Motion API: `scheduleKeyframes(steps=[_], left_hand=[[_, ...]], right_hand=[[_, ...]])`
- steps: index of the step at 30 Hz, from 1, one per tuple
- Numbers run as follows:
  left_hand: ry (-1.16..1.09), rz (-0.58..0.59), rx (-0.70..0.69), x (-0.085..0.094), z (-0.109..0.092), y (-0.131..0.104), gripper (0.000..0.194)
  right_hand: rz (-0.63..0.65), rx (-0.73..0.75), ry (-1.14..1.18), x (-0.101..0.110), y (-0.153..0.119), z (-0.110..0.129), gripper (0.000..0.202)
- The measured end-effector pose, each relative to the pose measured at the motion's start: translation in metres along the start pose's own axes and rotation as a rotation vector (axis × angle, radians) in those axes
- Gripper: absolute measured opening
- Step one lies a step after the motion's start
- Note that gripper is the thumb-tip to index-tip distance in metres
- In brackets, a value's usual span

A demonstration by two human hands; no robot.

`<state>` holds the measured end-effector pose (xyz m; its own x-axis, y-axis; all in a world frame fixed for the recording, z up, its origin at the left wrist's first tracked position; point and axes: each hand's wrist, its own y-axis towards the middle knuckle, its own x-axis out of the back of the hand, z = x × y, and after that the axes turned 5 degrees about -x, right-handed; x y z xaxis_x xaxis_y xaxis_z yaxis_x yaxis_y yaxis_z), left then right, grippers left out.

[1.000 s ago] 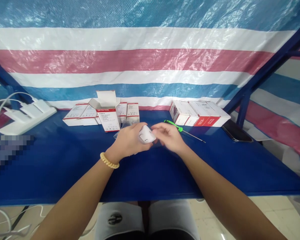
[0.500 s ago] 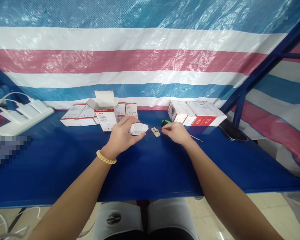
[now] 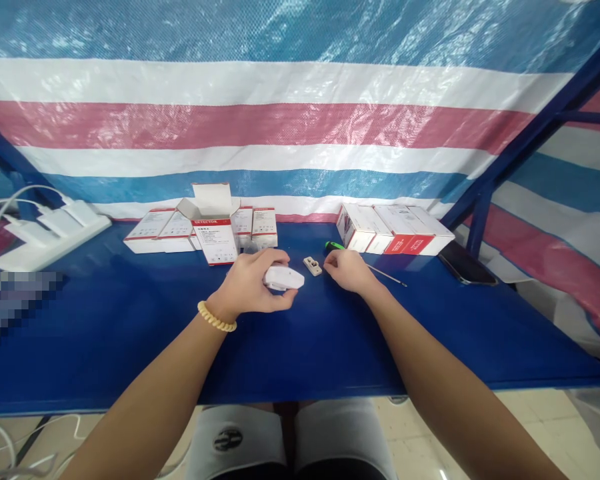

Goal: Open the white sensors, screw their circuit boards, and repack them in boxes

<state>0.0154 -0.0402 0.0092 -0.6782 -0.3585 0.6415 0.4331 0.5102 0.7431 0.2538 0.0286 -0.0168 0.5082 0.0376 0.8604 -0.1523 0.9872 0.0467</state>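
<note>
My left hand [image 3: 255,283] is closed around a white plastic detector [image 3: 284,278], held just over the blue table. Its thumb is underneath and its fingers curl over the top. My right hand [image 3: 349,270] rests low at the table with thumb and fingertips pinched together; whatever they hold, if anything, is too small to make out. Between the hands lies a small off-white bracket [image 3: 313,267] with holes in it. A screwdriver lies behind and under my right hand, its green and black handle [image 3: 334,247] and thin metal shaft [image 3: 387,275] showing on either side.
An open detector box [image 3: 216,241] stands behind my left hand, with several closed boxes [image 3: 153,227] around it. More white and red boxes [image 3: 397,230] stand at the back right, beside a black phone [image 3: 465,263]. A power strip [image 3: 50,247] with plugged-in chargers sits at left.
My left hand has come slightly nearer to me and to the right with the detector. My right fingertips have drawn back a little and closed more tightly.
</note>
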Motion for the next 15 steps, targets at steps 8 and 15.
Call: scheduleKeyframes(steps=[8,15], left_hand=[[-0.026,-0.038,-0.045,-0.005,-0.002,-0.001,0.030],[-0.029,0.019,-0.063,-0.011,-0.004,-0.002,0.025]], right_hand=[[-0.019,0.291,0.792,0.014,-0.030,0.032,0.023],[0.162,0.516,0.847,0.014,-0.045,0.048,0.023]])
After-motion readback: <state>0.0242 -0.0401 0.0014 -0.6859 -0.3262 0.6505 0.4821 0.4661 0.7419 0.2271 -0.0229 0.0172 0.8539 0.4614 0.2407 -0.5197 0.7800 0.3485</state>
